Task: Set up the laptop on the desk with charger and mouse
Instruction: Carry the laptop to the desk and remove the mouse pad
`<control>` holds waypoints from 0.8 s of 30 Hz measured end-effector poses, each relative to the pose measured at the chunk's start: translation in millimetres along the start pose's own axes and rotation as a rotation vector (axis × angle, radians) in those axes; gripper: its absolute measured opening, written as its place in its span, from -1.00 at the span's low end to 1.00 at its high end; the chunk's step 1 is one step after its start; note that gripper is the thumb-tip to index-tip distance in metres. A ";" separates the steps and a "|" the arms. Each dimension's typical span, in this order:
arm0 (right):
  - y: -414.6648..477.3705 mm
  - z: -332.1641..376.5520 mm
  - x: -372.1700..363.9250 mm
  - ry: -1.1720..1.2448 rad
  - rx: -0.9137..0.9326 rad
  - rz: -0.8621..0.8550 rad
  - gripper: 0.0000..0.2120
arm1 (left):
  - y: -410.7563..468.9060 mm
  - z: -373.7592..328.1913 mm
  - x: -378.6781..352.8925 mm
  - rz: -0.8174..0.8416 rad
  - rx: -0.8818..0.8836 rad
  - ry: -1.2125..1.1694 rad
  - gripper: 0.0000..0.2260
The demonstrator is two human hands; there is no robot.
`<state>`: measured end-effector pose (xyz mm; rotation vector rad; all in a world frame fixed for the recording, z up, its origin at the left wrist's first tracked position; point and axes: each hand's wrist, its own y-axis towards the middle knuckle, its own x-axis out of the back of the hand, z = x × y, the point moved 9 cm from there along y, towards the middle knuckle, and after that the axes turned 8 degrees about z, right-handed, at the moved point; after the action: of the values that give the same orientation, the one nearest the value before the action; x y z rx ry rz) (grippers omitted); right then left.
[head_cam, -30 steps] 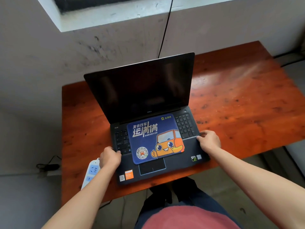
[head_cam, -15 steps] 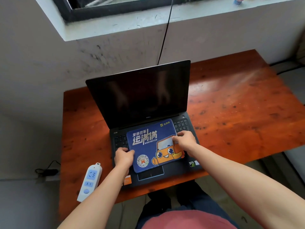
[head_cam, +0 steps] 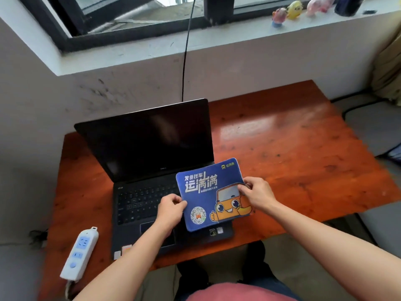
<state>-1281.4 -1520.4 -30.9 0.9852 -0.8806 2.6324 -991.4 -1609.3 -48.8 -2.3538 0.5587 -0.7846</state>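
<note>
Left hand (head_cam: 171,208) pinches the near-left edge of a blue mouse pad (head_cam: 201,192) and the right hand (head_cam: 257,192) pinches its right edge, so both hands are gripping the one pad. It's held over the right half of the laptop's keyboard (head_cam: 138,203), with its far corner sticking out over the desk (head_cam: 303,153). The pad reads 发货找车 and, in big letters, 运满满, with a small logo in the top corner that's too blurry to read, one QR code and one orange cartoon truck giving a thumbs up. The single laptop (head_cam: 147,148) sits open toward the left of the desk, screen dark; the tiny logo under the screen looks like DELL but it's fuzzy, and the stickers on the palm rest are unreadable, partly covered by the pad and the left arm. One white power strip (head_cam: 79,254) with blue sockets lies on the desk's near-left corner, just beside the laptop, its cord end hard to make out. One black cable (head_cam: 184,61) hangs down the wall behind the screen. Up on the windowsill (head_cam: 152,51) is a row of toy figures (head_cam: 294,9), four as far as I can tell.
</note>
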 end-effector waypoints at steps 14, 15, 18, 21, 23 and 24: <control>13.9 -143.3 82.7 -0.216 -0.118 0.066 -0.77 | -11.4 -47.1 -172.5 0.064 0.104 0.132 -0.98; 14.9 -148.2 84.8 -0.212 -0.129 0.059 -0.77 | -13.2 -48.9 -174.8 0.068 0.098 0.168 -0.96; 16.8 -161.8 91.1 -0.182 -0.159 0.039 -0.76 | -17.4 -57.8 -181.7 0.060 -0.002 0.360 -0.73; 18.4 -163.8 90.2 -0.176 -0.148 0.037 -0.69 | -25.6 -61.5 -201.6 0.112 -0.090 0.590 -0.57; 18.3 -160.1 85.1 -0.185 -0.132 0.055 -0.66 | -30.0 -57.4 -214.3 0.142 -0.101 0.730 -0.53; 18.7 -159.0 81.8 -0.188 -0.125 0.071 -0.67 | -31.2 -55.3 -219.3 0.145 -0.108 0.794 -0.52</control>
<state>-1435.3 -1442.8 -82.0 1.2036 -1.1266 2.5358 -1182.8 -1488.7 -79.8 -1.9926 1.0967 -1.6547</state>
